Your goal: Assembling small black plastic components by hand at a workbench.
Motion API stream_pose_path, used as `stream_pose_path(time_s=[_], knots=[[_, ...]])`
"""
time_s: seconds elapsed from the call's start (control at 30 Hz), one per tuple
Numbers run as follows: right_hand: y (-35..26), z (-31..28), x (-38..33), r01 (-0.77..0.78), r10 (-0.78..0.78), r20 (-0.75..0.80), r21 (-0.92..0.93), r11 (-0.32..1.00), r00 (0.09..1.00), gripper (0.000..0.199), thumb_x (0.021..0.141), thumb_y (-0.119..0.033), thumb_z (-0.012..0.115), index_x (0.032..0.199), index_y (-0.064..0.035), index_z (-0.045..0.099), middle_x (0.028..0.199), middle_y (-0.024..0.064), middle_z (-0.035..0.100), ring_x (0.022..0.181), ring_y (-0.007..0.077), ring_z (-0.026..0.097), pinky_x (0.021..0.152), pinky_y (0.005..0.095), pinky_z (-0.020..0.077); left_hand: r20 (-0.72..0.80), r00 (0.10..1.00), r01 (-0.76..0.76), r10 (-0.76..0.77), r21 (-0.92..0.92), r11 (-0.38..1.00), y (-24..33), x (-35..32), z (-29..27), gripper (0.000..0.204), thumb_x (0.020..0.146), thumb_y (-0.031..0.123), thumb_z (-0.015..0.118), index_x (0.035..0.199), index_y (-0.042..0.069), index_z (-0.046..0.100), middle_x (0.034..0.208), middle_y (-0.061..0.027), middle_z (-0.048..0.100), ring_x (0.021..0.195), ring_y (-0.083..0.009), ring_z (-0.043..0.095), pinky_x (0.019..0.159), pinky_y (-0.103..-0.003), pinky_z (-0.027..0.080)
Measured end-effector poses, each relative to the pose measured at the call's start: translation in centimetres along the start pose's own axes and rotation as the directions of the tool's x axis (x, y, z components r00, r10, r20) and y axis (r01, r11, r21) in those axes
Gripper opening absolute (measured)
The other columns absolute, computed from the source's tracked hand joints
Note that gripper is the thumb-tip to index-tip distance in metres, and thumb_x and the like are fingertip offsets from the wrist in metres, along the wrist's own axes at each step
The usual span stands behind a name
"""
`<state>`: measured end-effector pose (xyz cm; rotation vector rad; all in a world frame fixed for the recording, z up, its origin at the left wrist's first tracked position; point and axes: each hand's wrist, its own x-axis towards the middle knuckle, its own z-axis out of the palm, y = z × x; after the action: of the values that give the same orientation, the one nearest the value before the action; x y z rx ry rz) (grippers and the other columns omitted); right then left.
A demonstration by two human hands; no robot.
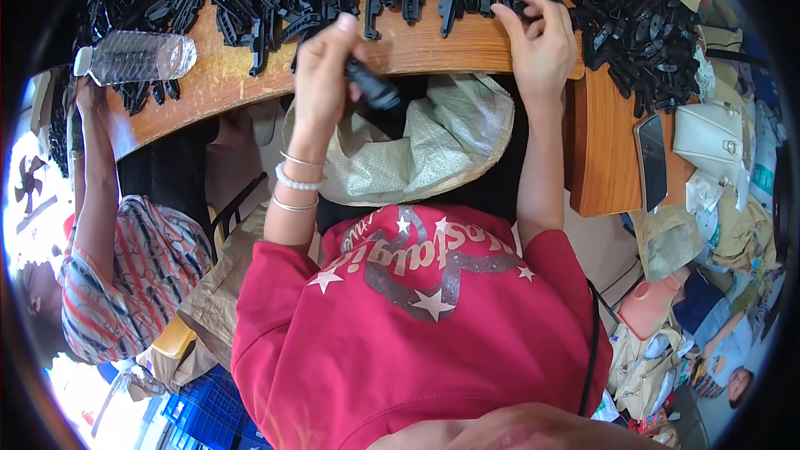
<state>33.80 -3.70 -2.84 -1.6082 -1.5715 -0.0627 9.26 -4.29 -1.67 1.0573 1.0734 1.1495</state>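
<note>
Half curled, the left hand (321, 71) had its fingers closed around a black part (372, 85), which stuck out on the hand's right side, just beyond the near edge of the wooden desk (400, 57) and above the open mouth of the woven sack (467, 133). Blur hid whether it was one piece or several held together. Its long axis ran slantwise, from far left by the fingers to near right, that free end pointing toward the sack.

Over the desk's near edge, the right hand (546, 50) stood partly open, thumb apart from the bent fingers, at the near side of the pile of black parts (642, 42); whether it had hold of a piece could not be told. To its left lay a long loose part (450, 8), its axis running nearly straight from near to far.

Judging by look, the parts were moulded plastic: light, stiff, rather slick, and sturdy along the body, though the thin ends might snap if bent. The middle of the length seemed the best place for a pinch, as neighbouring pieces could snag.
</note>
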Motion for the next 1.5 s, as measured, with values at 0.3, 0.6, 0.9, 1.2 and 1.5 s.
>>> stream_pose_path(time_s=[0.3, 0.6, 0.9, 1.2, 1.5], knots=[[0.2, 1.3, -0.5, 0.080, -0.064, -0.109, 0.147, 0.986, 0.992, 0.025, 0.085, 0.000, 0.058, 0.110, -0.0019, 0.062, 0.090, 0.0087, 0.055, 0.062, 0.0142, 0.054, 0.055, 0.0274, 0.0449, 0.116, 0.916, -0.274, 0.384, 0.881, 0.386, -0.7, 2.9, 0.3, 0.025, 0.083, 0.020, 0.065, 0.082, -0.005, 0.061, 0.079, -0.0205, 0.062, 0.068, -0.0377, 0.062, 0.062, -0.042, 0.050], [-3.5, 0.7, -3.8, -0.390, -0.062, 0.542, 0.674, 0.627, 0.838, 0.017, 0.083, -0.001, 0.066, 0.099, 0.0036, 0.066, 0.081, 0.0068, 0.063, 0.058, 0.0082, 0.057, 0.053, 0.0198, 0.0441, -0.037, 0.998, 0.059, -0.048, 0.417, 0.907, 0.4, -0.9, 0.8, 0.014, 0.087, 0.010, 0.060, 0.088, -0.005, 0.061, 0.070, -0.0070, 0.063, 0.052, -0.0130, 0.057, 0.050, -0.027, 0.043], [-5.1, 1.1, -5.3, -0.498, 0.093, 0.503, 0.783, 0.371, 0.859, 0.015, 0.084, 0.002, 0.065, 0.097, 0.0080, 0.060, 0.076, 0.0133, 0.067, 0.064, 0.0142, 0.065, 0.056, 0.0216, 0.0518, 0.291, 0.953, -0.231, 0.085, 0.515, 0.825, 0.6, -2.4, 1.7, 0.025, 0.090, 0.012, 0.061, 0.109, -0.005, 0.063, 0.068, -0.0013, 0.058, 0.050, -0.0058, 0.050, 0.046, -0.021, 0.039], [-4.9, 0.0, -4.6, -0.603, 0.037, 0.625, 0.734, 0.312, 0.780, 0.036, 0.081, 0.001, 0.069, 0.115, 0.0048, 0.058, 0.079, 0.0086, 0.064, 0.072, 0.0151, 0.067, 0.058, 0.0204, 0.0518, 0.326, 0.883, -0.467, 0.338, 0.533, 0.706, 0.0, -2.8, 2.0, 0.029, 0.079, 0.009, 0.071, 0.106, 0.000, 0.064, 0.081, -0.0185, 0.065, 0.067, -0.0299, 0.064, 0.060, -0.033, 0.050], [-2.3, -0.3, -2.9, -0.289, 0.032, 0.407, 0.588, 0.755, 0.913, 0.007, 0.081, -0.006, 0.069, 0.087, -0.0009, 0.069, 0.074, 0.0056, 0.064, 0.063, 0.0096, 0.059, 0.055, 0.0230, 0.0447, 0.469, 0.856, -0.507, 0.220, 0.671, 0.542, -1.4, -3.5, 1.0, 0.026, 0.080, 0.018, 0.069, 0.100, 0.003, 0.064, 0.081, -0.0137, 0.063, 0.071, -0.0344, 0.061, 0.064, -0.039, 0.050]])
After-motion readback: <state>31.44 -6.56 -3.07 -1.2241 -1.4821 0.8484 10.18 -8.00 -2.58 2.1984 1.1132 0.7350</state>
